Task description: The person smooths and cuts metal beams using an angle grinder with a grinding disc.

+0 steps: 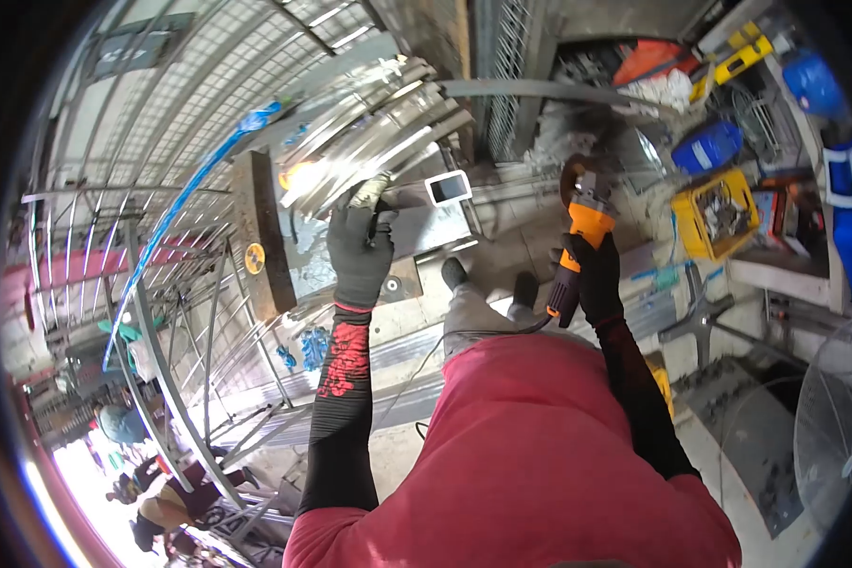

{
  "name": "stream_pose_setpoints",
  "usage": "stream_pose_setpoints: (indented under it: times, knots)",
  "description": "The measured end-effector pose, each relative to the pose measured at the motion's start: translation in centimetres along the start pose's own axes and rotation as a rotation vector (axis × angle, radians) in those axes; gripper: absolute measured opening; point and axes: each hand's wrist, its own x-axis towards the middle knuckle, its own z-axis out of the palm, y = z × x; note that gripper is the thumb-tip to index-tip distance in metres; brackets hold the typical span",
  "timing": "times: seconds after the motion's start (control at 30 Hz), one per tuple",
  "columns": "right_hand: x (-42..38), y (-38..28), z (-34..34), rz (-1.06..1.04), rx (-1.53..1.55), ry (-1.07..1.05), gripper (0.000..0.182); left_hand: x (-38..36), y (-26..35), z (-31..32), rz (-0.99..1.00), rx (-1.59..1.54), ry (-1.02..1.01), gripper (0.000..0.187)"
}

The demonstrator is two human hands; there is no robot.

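My left hand [362, 248], in a dark glove, is at the near end of a stack of shiny metal pieces [388, 123]; its fingers are closed round something pale at the stack's edge, too blurred to name. In my right hand [596, 275], also gloved, is an orange and black angle grinder [589, 222], its disc pointing away from me. Between the hands, a white-rimmed square tube end [448, 188] shows beside the metal worktable [417, 227].
A rusty steel beam [257, 237] lies left of the stack. Metal racks and a blue strip [185, 199] fill the left. On the right are a yellow crate [715, 216], blue containers [708, 148] and a fan [838, 417]. A grinder cable runs near my legs.
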Motion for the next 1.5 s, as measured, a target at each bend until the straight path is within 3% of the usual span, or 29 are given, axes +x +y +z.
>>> stream_pose_setpoints:
  times: [0.3, 0.47, 0.6, 0.9, 1.0, 1.07, 1.1, 1.2, 1.27, 1.33, 1.4, 1.5]
  knots:
    - [2.4, 0.8, -0.8, -0.166, -0.044, -0.064, 0.029, 1.0, 4.8, -3.0, 0.068, -0.092, 0.205, 0.054]
    - [2.3, 0.5, -0.2, -0.114, 0.048, -0.058, 0.028, 1.5, 6.1, -4.0, 0.085, -0.150, 0.265, 0.057]
    - [4.3, 2.6, -1.5, -0.219, -0.042, -0.025, 0.028, 1.5, 5.5, -3.7, 0.120, -0.037, 0.256, 0.049]
    - [2.7, 2.8, 0.1, -0.080, 0.136, 0.022, 0.028, 3.4, 2.1, -2.7, 0.143, -0.073, 0.118, 0.054]
    - [4.6, 4.7, -1.1, -0.113, 0.035, 0.083, 0.031, 5.5, 1.6, -3.0, 0.179, -0.135, 0.108, 0.060]
    - [6.3, 8.3, -3.4, -0.536, -0.575, 0.146, 0.033, 7.3, -0.9, -1.6, 0.297, -0.106, 0.101, 0.062]
    - [6.2, 8.5, -3.7, -0.533, -0.580, 0.139, 0.033, 9.0, -0.7, -2.2, 0.352, -0.124, 0.053, 0.060]
    - [5.7, 8.1, -1.7, -0.476, -0.593, 0.202, 0.030, 14.1, -4.0, -1.1, 0.532, -0.055, 0.157, 0.053]
    - [3.4, 4.3, 1.9, 0.023, 0.286, 0.355, 0.028, 18.7, -5.1, -2.2, 0.583, -0.064, 0.129, 0.049]
    - [2.2, 3.7, 3.0, 0.034, 0.302, 0.403, 0.029, 23.4, -8.3, -2.3, 0.561, -0.080, -0.056, 0.055]
    - [1.2, 3.5, 3.3, 0.018, 0.287, 0.401, 0.031, 28.3, -13.5, -0.1, 0.655, -0.048, -0.102, 0.040]
    - [-0.5, 4.4, 3.4, -0.023, 0.321, 0.463, 0.031, 33.9, -20.4, 3.3, 0.521, 0.003, -0.185, 0.026]
